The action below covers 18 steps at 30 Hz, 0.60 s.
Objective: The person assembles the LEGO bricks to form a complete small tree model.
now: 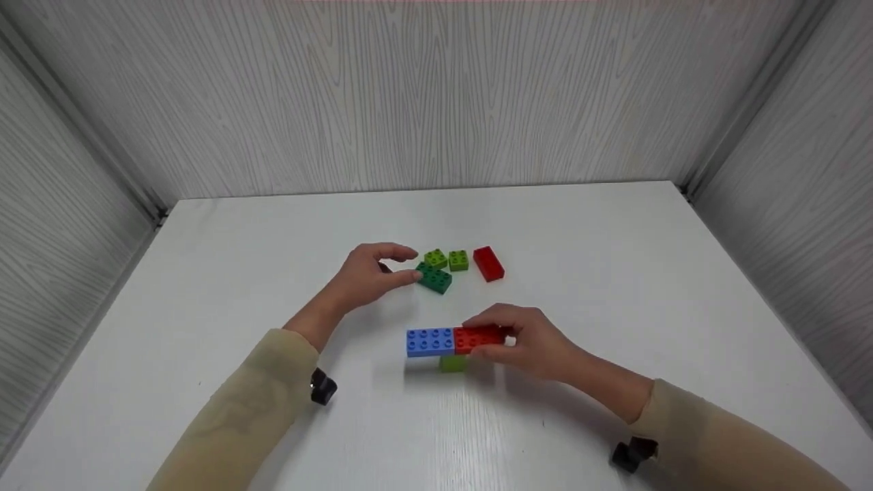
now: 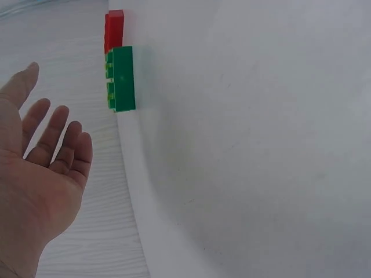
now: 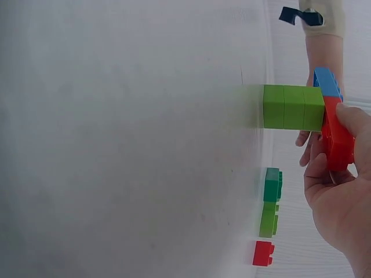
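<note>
Thumb and fingers of my right hand (image 1: 542, 344) pinch a red toy brick (image 1: 480, 338) by its sides. That brick and a blue brick (image 1: 430, 342) sit end to end on a column of three light green bricks (image 3: 293, 108) standing on the table, like a crossbar on a post. My left hand (image 1: 368, 276) hovers farther back, thumb and fingers spread apart with nothing between them. Its thumb tip overlaps the end of a dark green brick (image 1: 435, 279) in the head view. The left wrist view shows the palm and loosely bent fingers.
Behind the dark green brick lie two small light green bricks (image 1: 458, 260). Another red brick (image 1: 489, 264) lies to their right. Wood-grained panels (image 1: 423, 95) border the white table (image 1: 600, 245) at the back and sides.
</note>
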Tool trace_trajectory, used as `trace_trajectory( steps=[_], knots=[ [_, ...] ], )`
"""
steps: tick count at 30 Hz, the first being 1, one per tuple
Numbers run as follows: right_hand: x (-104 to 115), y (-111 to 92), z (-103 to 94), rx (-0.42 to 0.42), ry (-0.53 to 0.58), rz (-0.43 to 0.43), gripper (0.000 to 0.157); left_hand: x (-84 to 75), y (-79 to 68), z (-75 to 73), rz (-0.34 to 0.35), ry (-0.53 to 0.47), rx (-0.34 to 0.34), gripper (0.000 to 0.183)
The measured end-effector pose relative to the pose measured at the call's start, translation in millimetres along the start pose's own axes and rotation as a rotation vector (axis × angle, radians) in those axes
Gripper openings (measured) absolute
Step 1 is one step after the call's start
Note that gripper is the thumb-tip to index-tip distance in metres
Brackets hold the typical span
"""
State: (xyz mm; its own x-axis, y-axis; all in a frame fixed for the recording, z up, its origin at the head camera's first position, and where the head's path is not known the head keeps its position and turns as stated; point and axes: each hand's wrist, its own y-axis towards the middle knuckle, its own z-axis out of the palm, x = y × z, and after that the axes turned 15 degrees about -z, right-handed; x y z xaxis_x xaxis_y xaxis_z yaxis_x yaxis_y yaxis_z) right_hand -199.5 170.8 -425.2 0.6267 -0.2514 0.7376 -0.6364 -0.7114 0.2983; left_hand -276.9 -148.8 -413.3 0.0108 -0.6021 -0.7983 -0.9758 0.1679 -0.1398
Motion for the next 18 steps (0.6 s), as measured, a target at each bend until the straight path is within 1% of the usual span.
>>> trace_trajectory(
  steps=[4,8,13,18],
  knots=[
    [-1.0,-0.2,-0.3,-0.009,0.013,-0.022,0.043,3.1,10.5,0.6,-0.025,-0.024,0.013,0.047],
    [-1.9,-1.2,-0.4,-0.013,0.017,-0.036,0.041,6.6,18.5,4.4,-0.048,-0.052,0.037,0.051],
    [-1.3,-2.6,-0.1,-0.008,0.018,-0.026,0.043,11.9,27.1,11.5,-0.065,-0.042,0.060,0.051],
    [-0.7,-3.2,0.1,-0.008,0.016,-0.021,0.044,15.9,31.4,14.5,-0.092,-0.035,0.056,0.049]
  ],
)
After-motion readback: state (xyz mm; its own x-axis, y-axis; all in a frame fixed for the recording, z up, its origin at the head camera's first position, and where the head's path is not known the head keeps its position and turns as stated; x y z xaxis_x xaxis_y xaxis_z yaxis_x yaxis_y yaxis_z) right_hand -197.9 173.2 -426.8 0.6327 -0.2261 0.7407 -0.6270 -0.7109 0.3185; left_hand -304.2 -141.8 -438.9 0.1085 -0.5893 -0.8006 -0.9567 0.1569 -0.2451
